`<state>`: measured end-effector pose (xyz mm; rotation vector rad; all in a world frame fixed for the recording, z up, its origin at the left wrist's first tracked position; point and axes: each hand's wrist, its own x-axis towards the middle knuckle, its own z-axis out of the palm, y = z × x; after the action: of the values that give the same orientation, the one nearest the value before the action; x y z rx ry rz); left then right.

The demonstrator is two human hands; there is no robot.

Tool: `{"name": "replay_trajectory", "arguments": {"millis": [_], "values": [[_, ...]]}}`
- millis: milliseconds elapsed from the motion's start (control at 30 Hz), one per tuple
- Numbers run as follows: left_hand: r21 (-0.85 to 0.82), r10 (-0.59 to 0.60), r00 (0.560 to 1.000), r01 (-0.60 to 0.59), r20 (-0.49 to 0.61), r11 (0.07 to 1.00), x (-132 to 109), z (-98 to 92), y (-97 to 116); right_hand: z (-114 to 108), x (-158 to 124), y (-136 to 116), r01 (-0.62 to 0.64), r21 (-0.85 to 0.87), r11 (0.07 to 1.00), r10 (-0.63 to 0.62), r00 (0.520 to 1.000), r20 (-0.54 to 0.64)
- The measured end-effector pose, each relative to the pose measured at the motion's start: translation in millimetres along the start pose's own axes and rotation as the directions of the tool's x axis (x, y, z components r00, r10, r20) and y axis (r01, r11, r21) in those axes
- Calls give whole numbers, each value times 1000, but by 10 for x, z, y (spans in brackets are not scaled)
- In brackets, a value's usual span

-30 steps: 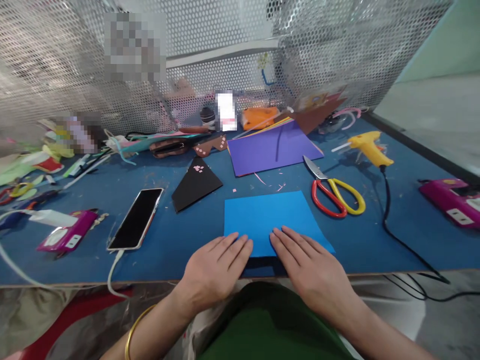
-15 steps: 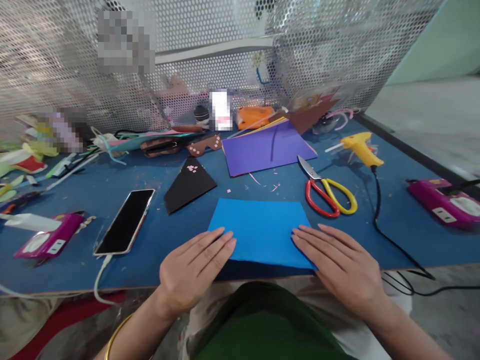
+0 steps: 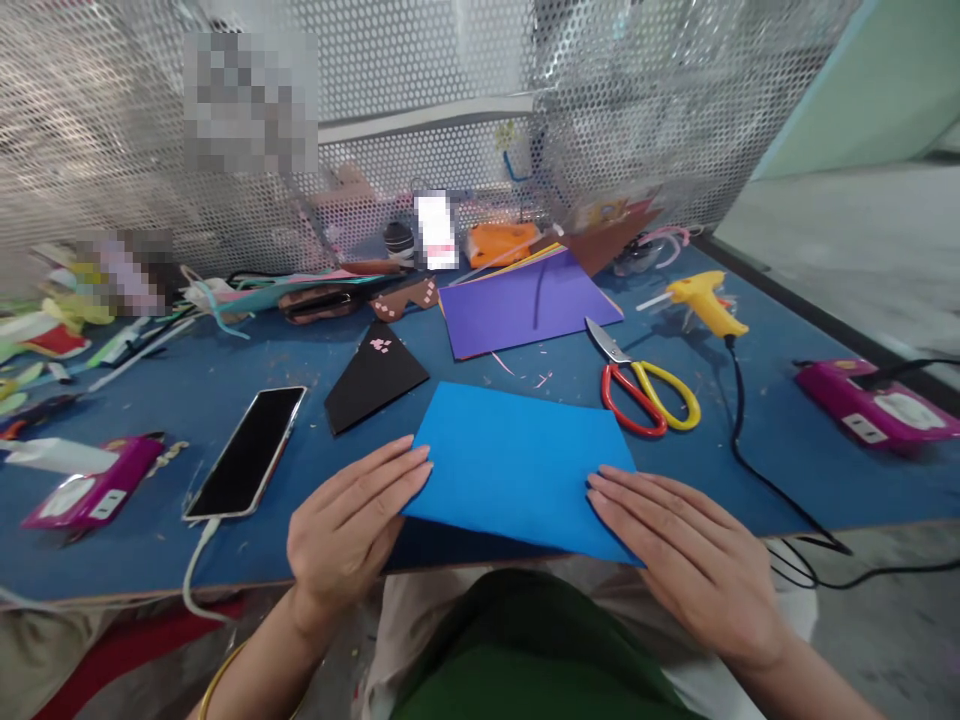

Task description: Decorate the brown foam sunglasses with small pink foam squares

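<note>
In front of me is a plain blue sheet of craft paper (image 3: 517,465), tilted a little, its near edge hanging at the table's front edge. My left hand (image 3: 356,520) grips its left edge, fingers together on top. At the right edge my right hand (image 3: 682,545) holds it the same way. Both thumbs are hidden. Just beyond the sheet lie scissors (image 3: 634,385) with one red and one yellow handle, and a black cut piece (image 3: 375,380) bearing small pink bits. Farther back is a stack topped by a purple sheet (image 3: 525,305).
A yellow glue gun (image 3: 709,303) lies at the right, its cord running over the front edge near a magenta power strip (image 3: 877,400). On the left are a phone (image 3: 247,455) on a cable and another magenta strip (image 3: 97,485). Craft scraps line the mesh wall (image 3: 420,80).
The blue sheet has turned slightly, its right side coming nearer to me. My left hand has moved a little left along with its edge. The camera view has shifted slightly.
</note>
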<state>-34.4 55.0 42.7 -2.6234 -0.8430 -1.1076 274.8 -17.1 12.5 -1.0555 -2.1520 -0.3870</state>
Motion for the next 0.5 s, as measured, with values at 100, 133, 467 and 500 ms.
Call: {"name": "replay_trajectory", "arguments": {"millis": [100,133,467,500], "values": [[19,63,998,-63,1,998,30,-29,18,9,-78,38,19,-13,1000,-18,999,36],[19,61,998,-61,-2,998,37,-25,23,12,-107,44,25,-20,999,-24,998,50],[-32,-136,991,136,-6,990,39,151,-87,19,-95,-267,34,161,986,-29,999,-35],[-21,-150,988,151,26,988,47,140,-90,46,-75,-290,65,168,984,-59,997,-42]]}}
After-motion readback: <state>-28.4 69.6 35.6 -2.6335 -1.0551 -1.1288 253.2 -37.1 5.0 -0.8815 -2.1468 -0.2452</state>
